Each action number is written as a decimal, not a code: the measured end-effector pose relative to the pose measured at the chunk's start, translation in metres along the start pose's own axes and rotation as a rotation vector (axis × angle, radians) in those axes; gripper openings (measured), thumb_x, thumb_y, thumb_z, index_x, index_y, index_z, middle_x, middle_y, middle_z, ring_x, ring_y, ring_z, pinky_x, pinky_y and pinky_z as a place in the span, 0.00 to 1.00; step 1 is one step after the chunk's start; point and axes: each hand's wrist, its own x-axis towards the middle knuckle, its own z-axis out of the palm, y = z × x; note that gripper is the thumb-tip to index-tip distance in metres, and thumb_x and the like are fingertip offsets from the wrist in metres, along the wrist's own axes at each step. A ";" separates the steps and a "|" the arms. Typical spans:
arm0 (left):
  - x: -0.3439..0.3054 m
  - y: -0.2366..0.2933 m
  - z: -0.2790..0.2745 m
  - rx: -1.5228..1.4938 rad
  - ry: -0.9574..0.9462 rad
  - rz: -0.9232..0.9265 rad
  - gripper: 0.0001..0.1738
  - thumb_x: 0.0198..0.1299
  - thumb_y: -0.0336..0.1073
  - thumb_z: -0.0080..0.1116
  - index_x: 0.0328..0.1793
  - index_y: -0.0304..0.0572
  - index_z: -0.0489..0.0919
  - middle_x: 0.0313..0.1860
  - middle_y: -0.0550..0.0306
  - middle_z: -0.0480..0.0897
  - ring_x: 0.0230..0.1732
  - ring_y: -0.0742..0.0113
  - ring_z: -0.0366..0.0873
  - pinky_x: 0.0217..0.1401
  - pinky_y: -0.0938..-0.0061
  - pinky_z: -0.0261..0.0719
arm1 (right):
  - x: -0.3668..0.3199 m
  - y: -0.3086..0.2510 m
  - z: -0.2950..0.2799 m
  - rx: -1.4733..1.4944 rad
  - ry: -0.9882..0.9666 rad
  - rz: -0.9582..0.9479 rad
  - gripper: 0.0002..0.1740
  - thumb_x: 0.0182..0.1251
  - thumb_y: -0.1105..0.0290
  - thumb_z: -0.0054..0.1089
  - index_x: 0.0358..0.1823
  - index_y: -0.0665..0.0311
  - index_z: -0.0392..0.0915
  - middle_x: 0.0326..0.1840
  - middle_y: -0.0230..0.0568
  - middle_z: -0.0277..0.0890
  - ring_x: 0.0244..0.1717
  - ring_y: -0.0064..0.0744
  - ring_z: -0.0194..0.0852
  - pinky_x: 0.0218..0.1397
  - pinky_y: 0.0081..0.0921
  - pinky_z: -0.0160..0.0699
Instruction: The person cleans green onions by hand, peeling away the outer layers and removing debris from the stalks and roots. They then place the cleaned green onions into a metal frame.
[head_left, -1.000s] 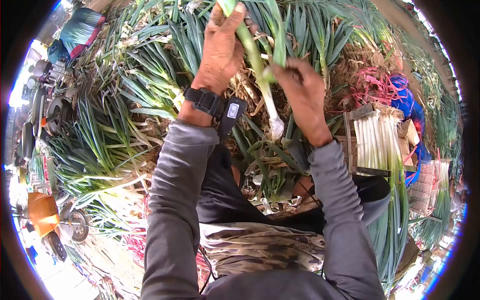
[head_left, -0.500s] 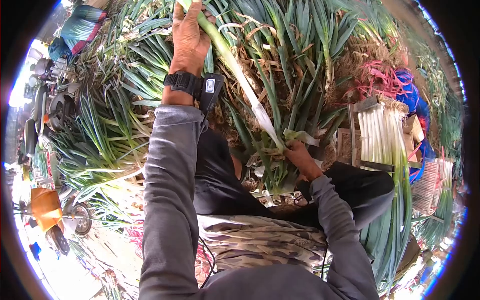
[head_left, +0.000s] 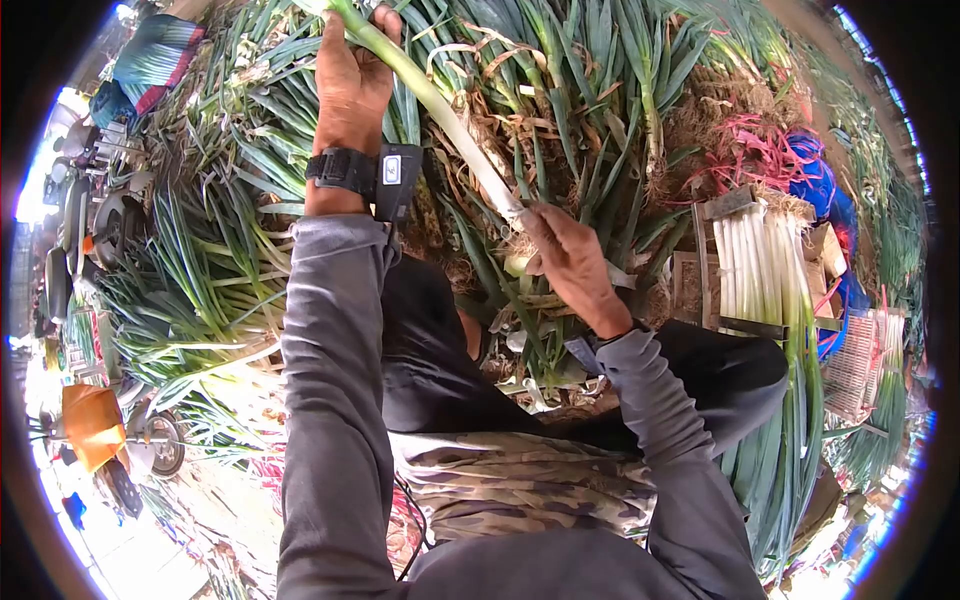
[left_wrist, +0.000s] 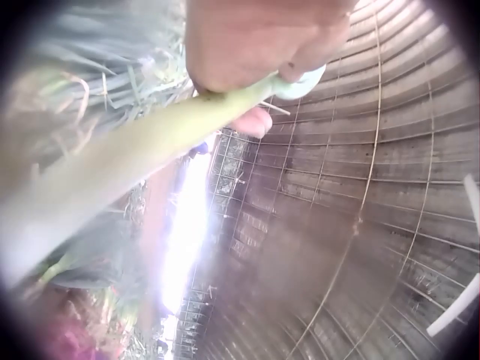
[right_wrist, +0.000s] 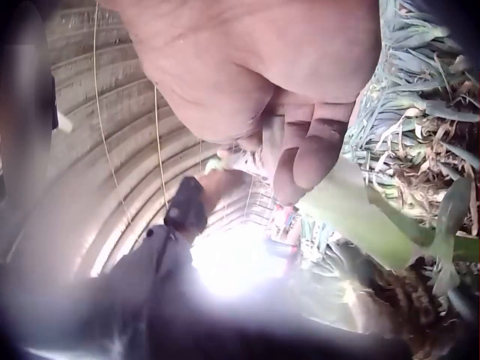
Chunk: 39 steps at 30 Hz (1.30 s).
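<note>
In the head view my left hand point(head_left: 352, 98) grips a long green onion point(head_left: 435, 100) by its green upper part, thumb and fingers wrapped round it. The pale stalk slants down to the right. At its white lower end, my right hand point(head_left: 572, 262) pinches it with curled fingers; the hand partly hides the root end. The left wrist view shows the stalk point(left_wrist: 142, 146) running out from under the curled fingers. A pale green leaf sheath point(right_wrist: 367, 217) hangs beside my curled right fingers point(right_wrist: 319, 157) in the right wrist view.
Heaps of green onions point(head_left: 205, 270) surround the seated person on the left and ahead. On the right, a wooden frame point(head_left: 735, 205) holds a row of trimmed white stalks point(head_left: 760, 265). Pink strings point(head_left: 755, 150) and a blue bag point(head_left: 808, 165) lie behind it. Peeled leaves lie between the legs.
My left hand has moved left with the green onion. The right hand went down from mid-stalk toward the legs, pulling along the stalk, then came up slightly to its white end.
</note>
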 end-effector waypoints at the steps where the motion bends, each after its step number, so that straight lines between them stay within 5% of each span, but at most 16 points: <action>1: 0.000 0.001 0.002 -0.028 -0.045 -0.068 0.20 0.80 0.45 0.49 0.63 0.35 0.68 0.45 0.47 0.76 0.43 0.58 0.79 0.47 0.62 0.87 | 0.002 -0.016 -0.007 0.151 -0.069 0.146 0.16 0.78 0.68 0.57 0.61 0.65 0.78 0.43 0.54 0.84 0.31 0.53 0.82 0.39 0.40 0.84; 2: 0.002 0.000 -0.007 -0.067 -0.033 -0.098 0.23 0.81 0.50 0.45 0.61 0.35 0.67 0.42 0.49 0.76 0.41 0.61 0.78 0.43 0.63 0.84 | 0.008 -0.026 -0.012 0.145 -0.137 0.110 0.13 0.77 0.69 0.58 0.58 0.65 0.80 0.36 0.54 0.81 0.23 0.52 0.76 0.31 0.37 0.79; 5: 0.005 -0.002 -0.022 0.066 -0.067 0.006 0.22 0.81 0.51 0.44 0.58 0.36 0.67 0.39 0.51 0.76 0.37 0.66 0.75 0.39 0.67 0.79 | 0.010 -0.044 -0.016 -0.427 -0.188 -0.215 0.12 0.76 0.68 0.60 0.55 0.66 0.80 0.33 0.53 0.80 0.24 0.51 0.77 0.29 0.39 0.76; 7: -0.001 -0.008 -0.016 0.051 0.184 -0.005 0.17 0.80 0.47 0.48 0.55 0.38 0.68 0.36 0.54 0.76 0.30 0.69 0.71 0.33 0.69 0.74 | -0.009 -0.065 -0.015 -0.453 -0.103 -0.243 0.10 0.75 0.69 0.61 0.51 0.67 0.79 0.32 0.53 0.80 0.27 0.54 0.79 0.29 0.41 0.75; 17: -0.003 -0.043 0.004 0.112 0.269 0.118 0.13 0.78 0.43 0.53 0.56 0.44 0.69 0.29 0.55 0.77 0.22 0.69 0.72 0.23 0.72 0.71 | -0.116 -0.097 -0.053 -0.562 0.043 -0.155 0.10 0.71 0.77 0.61 0.52 0.68 0.79 0.35 0.54 0.81 0.30 0.57 0.81 0.31 0.41 0.79; 21: 0.000 -0.039 0.007 0.291 0.349 0.268 0.14 0.78 0.42 0.54 0.58 0.42 0.69 0.27 0.56 0.77 0.22 0.69 0.73 0.23 0.71 0.71 | -0.117 -0.056 -0.075 -0.488 0.120 0.036 0.10 0.72 0.75 0.60 0.52 0.67 0.80 0.32 0.53 0.81 0.32 0.55 0.83 0.33 0.40 0.79; 22: 0.002 -0.043 0.005 0.274 0.337 0.309 0.19 0.76 0.43 0.57 0.62 0.42 0.65 0.27 0.56 0.77 0.22 0.68 0.74 0.22 0.71 0.72 | -0.103 -0.032 -0.082 -0.349 0.048 0.281 0.14 0.73 0.69 0.62 0.55 0.68 0.79 0.35 0.53 0.81 0.31 0.50 0.83 0.36 0.38 0.80; 25: 0.003 -0.033 0.004 0.226 0.228 0.322 0.31 0.74 0.43 0.60 0.73 0.44 0.58 0.27 0.55 0.78 0.22 0.68 0.75 0.22 0.71 0.72 | -0.092 0.042 -0.068 -0.865 -0.105 -0.071 0.22 0.70 0.66 0.68 0.62 0.66 0.76 0.47 0.55 0.81 0.35 0.45 0.84 0.38 0.35 0.81; 28: -0.002 -0.017 0.009 0.271 0.245 0.351 0.21 0.74 0.44 0.60 0.59 0.42 0.65 0.27 0.53 0.79 0.24 0.66 0.77 0.25 0.71 0.74 | -0.071 0.044 -0.044 -0.407 0.033 -0.004 0.32 0.65 0.64 0.74 0.67 0.64 0.72 0.61 0.57 0.75 0.43 0.40 0.84 0.38 0.32 0.83; 31: -0.004 -0.012 0.008 0.256 0.238 0.344 0.18 0.75 0.47 0.57 0.51 0.40 0.69 0.29 0.52 0.80 0.25 0.65 0.76 0.27 0.70 0.73 | -0.031 -0.015 -0.027 -0.292 0.067 0.079 0.36 0.72 0.57 0.68 0.75 0.65 0.66 0.69 0.50 0.72 0.36 0.30 0.84 0.39 0.32 0.89; 33: -0.002 -0.009 0.008 0.175 0.246 0.302 0.18 0.76 0.47 0.55 0.50 0.40 0.68 0.29 0.52 0.80 0.25 0.65 0.75 0.28 0.69 0.73 | -0.009 0.003 0.010 0.342 0.133 0.123 0.36 0.74 0.57 0.66 0.75 0.66 0.65 0.65 0.49 0.76 0.32 0.24 0.82 0.34 0.27 0.87; 35: 0.001 -0.007 0.002 0.154 0.250 0.285 0.17 0.77 0.47 0.54 0.51 0.40 0.68 0.30 0.51 0.80 0.25 0.64 0.74 0.29 0.69 0.72 | 0.001 0.002 0.017 0.612 0.053 0.191 0.34 0.76 0.56 0.64 0.75 0.67 0.66 0.58 0.46 0.79 0.28 0.20 0.80 0.31 0.22 0.84; 39: 0.003 -0.006 -0.005 0.090 0.274 0.260 0.16 0.78 0.46 0.53 0.50 0.41 0.67 0.30 0.52 0.79 0.25 0.66 0.74 0.29 0.70 0.72 | -0.002 -0.009 0.001 0.530 -0.240 0.332 0.23 0.79 0.55 0.59 0.63 0.67 0.74 0.41 0.36 0.80 0.24 0.16 0.73 0.25 0.17 0.73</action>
